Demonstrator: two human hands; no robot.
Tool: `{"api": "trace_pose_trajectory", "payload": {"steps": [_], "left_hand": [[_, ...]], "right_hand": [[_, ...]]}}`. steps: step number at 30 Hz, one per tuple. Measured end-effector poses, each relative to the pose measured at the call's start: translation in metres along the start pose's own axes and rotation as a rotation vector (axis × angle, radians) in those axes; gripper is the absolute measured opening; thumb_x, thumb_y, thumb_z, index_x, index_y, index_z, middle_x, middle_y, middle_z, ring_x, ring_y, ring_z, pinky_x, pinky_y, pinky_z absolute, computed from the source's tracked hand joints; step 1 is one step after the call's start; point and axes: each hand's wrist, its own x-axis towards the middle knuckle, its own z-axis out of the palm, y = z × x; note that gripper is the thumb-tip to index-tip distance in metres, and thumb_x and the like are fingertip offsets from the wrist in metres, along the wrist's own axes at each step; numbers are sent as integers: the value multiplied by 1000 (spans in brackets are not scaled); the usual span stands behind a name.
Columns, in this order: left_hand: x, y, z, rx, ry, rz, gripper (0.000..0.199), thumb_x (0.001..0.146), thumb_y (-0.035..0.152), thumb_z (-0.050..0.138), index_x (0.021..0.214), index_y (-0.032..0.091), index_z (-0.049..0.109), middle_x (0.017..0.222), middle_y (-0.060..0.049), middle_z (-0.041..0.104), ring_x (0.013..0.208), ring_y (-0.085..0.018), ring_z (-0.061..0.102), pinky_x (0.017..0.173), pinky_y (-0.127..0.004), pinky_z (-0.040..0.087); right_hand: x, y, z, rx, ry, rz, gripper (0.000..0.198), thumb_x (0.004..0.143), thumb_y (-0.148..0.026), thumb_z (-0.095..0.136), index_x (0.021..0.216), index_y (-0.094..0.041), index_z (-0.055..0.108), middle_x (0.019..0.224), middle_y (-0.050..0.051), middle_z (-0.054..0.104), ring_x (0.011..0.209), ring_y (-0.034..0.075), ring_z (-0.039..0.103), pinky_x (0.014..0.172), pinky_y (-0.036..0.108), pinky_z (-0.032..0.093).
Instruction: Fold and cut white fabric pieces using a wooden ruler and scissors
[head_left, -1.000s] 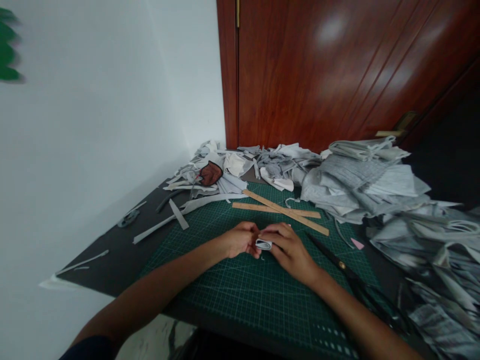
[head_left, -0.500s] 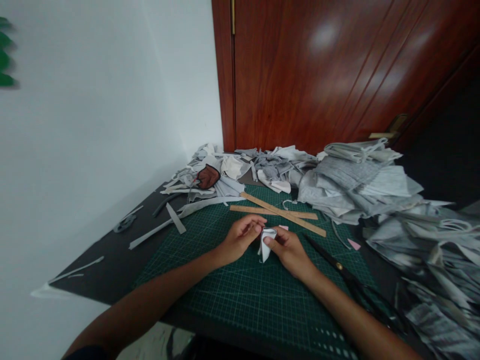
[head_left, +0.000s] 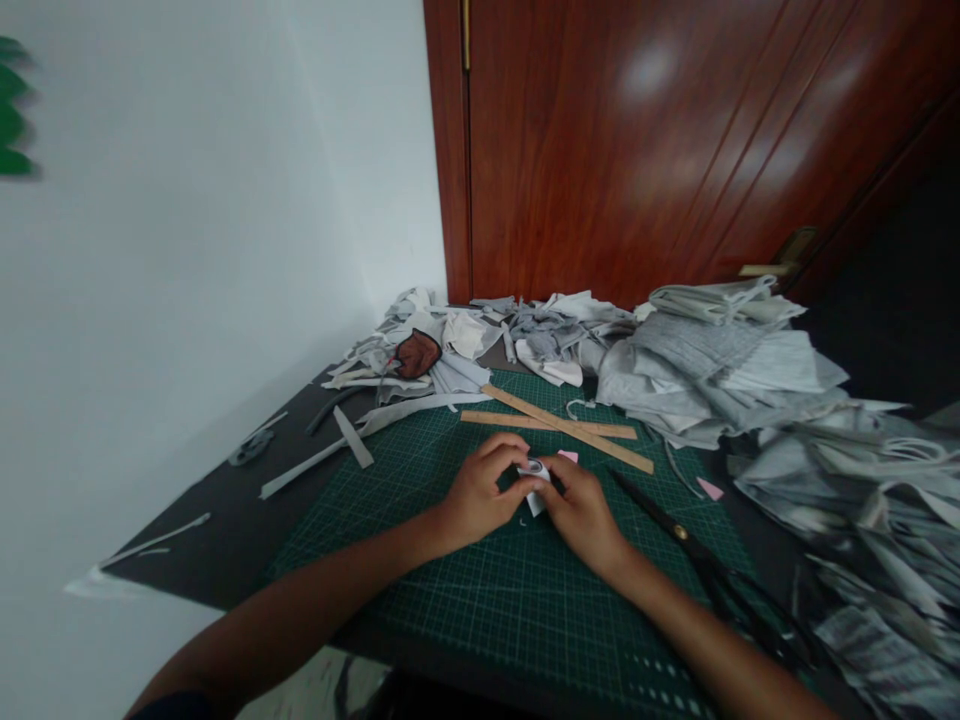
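Observation:
Over the middle of the green cutting mat (head_left: 450, 590), both hands hold one small rolled piece of white fabric (head_left: 535, 500). My left hand (head_left: 489, 488) is closed, its thumb and fingers gripping the roll from the left. My right hand (head_left: 581, 505) pinches it from the right, thumb in front. The coiled end faces up between the fingertips; much of the roll is hidden by them. A pink scrap (head_left: 568, 456) lies just behind my right hand. Black scissors (head_left: 681, 535) rest on the mat to the right of that hand.
Two crossed wooden rulers (head_left: 570, 428) lie beyond my hands. Piles of grey and white fabric (head_left: 720, 360) line the back and right. A brown cloth piece (head_left: 417, 354) sits on scraps at back left. Pale strips (head_left: 315, 465) lie leftward. A wooden door (head_left: 600, 150) stands behind.
My left fingers have closed onto the white fabric, which is now rolled tighter with its coiled end upward. Less of it hangs below my hands.

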Motion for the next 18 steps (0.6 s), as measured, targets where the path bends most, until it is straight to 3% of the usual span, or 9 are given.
{"api": "trace_pose_trajectory", "payload": {"steps": [9, 18], "left_hand": [[-3, -2, 4, -15, -92, -78, 7, 91, 21, 70, 95, 20, 76, 111, -8, 70, 105, -22, 66, 95, -37, 53], [1, 2, 2, -147, -136, -222, 20, 94, 26, 63, 80, 19, 75, 90, -5, 66, 87, -18, 62, 80, -31, 50]], "right_hand": [[-2, 0, -1, -94, -106, -80, 16, 100, -19, 52, 100, -21, 68, 96, 8, 71, 90, 23, 66, 81, 35, 50], [-6, -6, 5, -104, -107, -40, 11, 98, -18, 53, 94, -21, 62, 90, 5, 66, 84, 22, 62, 77, 33, 47]]}}
